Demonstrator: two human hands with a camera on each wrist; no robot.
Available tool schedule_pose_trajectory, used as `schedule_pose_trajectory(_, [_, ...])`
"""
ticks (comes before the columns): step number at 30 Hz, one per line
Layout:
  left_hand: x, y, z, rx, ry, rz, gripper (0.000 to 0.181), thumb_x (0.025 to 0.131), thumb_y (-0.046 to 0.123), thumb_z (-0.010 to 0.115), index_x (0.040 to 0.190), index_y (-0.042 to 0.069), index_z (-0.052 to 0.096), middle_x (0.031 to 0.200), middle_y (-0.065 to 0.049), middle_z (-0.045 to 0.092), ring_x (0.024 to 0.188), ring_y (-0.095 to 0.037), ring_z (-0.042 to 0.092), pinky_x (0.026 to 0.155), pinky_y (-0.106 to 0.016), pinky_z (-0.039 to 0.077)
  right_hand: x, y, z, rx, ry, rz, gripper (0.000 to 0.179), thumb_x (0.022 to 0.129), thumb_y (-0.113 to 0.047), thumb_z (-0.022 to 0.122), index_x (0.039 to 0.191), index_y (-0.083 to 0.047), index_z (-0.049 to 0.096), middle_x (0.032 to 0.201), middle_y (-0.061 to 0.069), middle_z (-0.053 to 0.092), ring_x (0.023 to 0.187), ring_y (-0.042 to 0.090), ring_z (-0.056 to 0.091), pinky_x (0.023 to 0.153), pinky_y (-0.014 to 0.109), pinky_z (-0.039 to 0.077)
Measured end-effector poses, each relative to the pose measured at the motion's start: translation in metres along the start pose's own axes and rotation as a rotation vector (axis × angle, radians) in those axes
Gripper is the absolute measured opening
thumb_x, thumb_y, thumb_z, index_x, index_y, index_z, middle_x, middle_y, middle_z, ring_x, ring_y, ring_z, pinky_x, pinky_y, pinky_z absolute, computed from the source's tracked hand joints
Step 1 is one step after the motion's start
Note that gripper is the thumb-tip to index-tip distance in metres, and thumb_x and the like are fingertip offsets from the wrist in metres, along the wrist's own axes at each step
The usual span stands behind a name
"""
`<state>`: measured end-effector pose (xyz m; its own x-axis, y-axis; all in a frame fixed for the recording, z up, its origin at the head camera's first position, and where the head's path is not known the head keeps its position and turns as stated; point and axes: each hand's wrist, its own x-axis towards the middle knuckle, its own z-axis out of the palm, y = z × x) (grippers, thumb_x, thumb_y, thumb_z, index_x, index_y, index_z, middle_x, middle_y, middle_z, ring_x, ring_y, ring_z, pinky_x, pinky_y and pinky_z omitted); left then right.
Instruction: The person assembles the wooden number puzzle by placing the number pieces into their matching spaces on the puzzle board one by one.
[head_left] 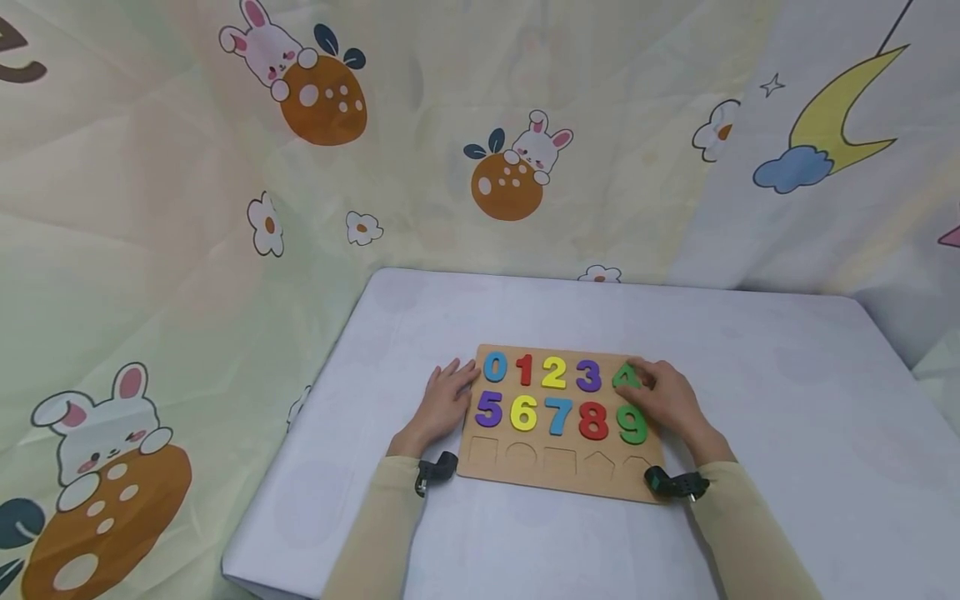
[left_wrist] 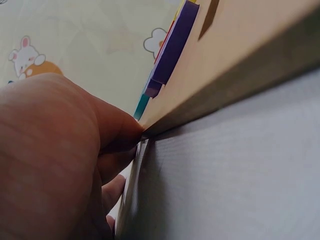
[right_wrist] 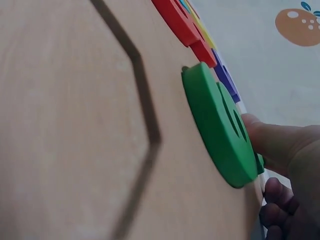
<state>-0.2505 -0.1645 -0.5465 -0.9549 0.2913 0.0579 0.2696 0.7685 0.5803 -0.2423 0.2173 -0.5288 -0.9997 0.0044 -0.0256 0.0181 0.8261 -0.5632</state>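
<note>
A wooden number puzzle board (head_left: pixel 491 465) lies on the table, with colourful digits 0 to 9 in two rows. My left hand (head_left: pixel 444 402) rests at its left edge; in the left wrist view the thumb (left_wrist: pixel 122 122) touches the corner by the board's side. At the top right, my right hand (head_left: pixel 667 400) pinches the green number 4 (head_left: pixel 625 377) between thumb and index finger. Just below it sits the green number 9 (head_left: pixel 632 425), which in the right wrist view stands in front of the thumb (right_wrist: pixel 270 142) and mostly hides the 4.
Along the board's near side runs a row of shape recesses (head_left: pixel 560 461) without pieces. A white cloth covers the table (head_left: pixel 810 400). Behind and to the left hangs a printed curtain (head_left: pixel 420 150) with rabbits and flowers. Each wrist wears a small black camera (head_left: pixel 437 472).
</note>
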Motion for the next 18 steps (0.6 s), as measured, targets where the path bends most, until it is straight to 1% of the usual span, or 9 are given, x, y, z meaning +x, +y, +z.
schedule_pose_trajectory(6, [-0.002, -0.001, 0.000, -0.006, 0.009, -0.005, 0.043, 0.100, 0.013, 0.048, 0.143, 0.013, 0.051, 0.154, 0.001, 0.039, 0.149, -0.021, 0.019, 0.123, -0.044, 0.001, 0.001, 0.000, -0.001, -0.002, -0.041, -0.003, 0.069, 0.089, -0.040, 0.068, 0.144, -0.003, 0.046, 0.098, 0.015, 0.048, 0.089, 0.028, 0.044, 0.067, 0.034, 0.036])
schedule_pose_trajectory(9, [-0.003, -0.002, -0.001, -0.013, 0.013, -0.011, 0.043, 0.099, 0.012, 0.048, 0.143, 0.013, 0.051, 0.154, 0.001, 0.039, 0.149, -0.021, 0.018, 0.123, -0.043, 0.000, 0.002, 0.001, 0.001, 0.006, -0.051, -0.008, 0.072, 0.089, -0.041, 0.069, 0.145, -0.004, 0.044, 0.101, 0.016, 0.048, 0.091, 0.029, 0.044, 0.069, 0.036, 0.038])
schedule_pose_trajectory(12, [-0.003, -0.002, 0.000, -0.016, 0.011, -0.016, 0.043, 0.100, 0.012, 0.048, 0.143, 0.013, 0.051, 0.154, 0.002, 0.038, 0.149, -0.020, 0.018, 0.123, -0.042, 0.000, 0.002, 0.004, 0.003, 0.030, -0.056, -0.002, 0.078, 0.088, -0.044, 0.069, 0.147, -0.002, 0.040, 0.109, 0.020, 0.050, 0.097, 0.032, 0.046, 0.077, 0.042, 0.046])
schedule_pose_trajectory(14, [-0.003, -0.003, 0.000, -0.019, 0.010, -0.018, 0.043, 0.100, 0.013, 0.048, 0.143, 0.013, 0.051, 0.154, 0.002, 0.038, 0.149, -0.019, 0.018, 0.123, -0.042, 0.000, 0.001, 0.007, 0.004, 0.056, -0.057, 0.007, 0.082, 0.088, -0.045, 0.069, 0.149, -0.001, 0.036, 0.113, 0.021, 0.050, 0.101, 0.034, 0.047, 0.082, 0.047, 0.047])
schedule_pose_trajectory(16, [-0.003, -0.004, 0.001, -0.023, 0.010, -0.023, 0.043, 0.100, 0.013, 0.048, 0.143, 0.013, 0.051, 0.155, 0.003, 0.038, 0.149, -0.019, 0.018, 0.123, -0.041, 0.000, -0.001, 0.010, 0.004, 0.090, -0.052, 0.007, 0.083, 0.089, -0.046, 0.067, 0.150, 0.000, 0.033, 0.114, 0.020, 0.051, 0.102, 0.033, 0.046, 0.081, 0.045, 0.047])
schedule_pose_trajectory(18, [-0.002, -0.004, 0.001, -0.028, 0.005, -0.033, 0.043, 0.100, 0.014, 0.048, 0.143, 0.014, 0.051, 0.155, 0.003, 0.038, 0.149, -0.018, 0.017, 0.123, -0.041, -0.001, -0.002, 0.014, 0.003, 0.116, -0.034, 0.000, 0.079, 0.091, -0.044, 0.064, 0.149, 0.001, 0.034, 0.113, 0.019, 0.052, 0.099, 0.031, 0.048, 0.076, 0.040, 0.046])
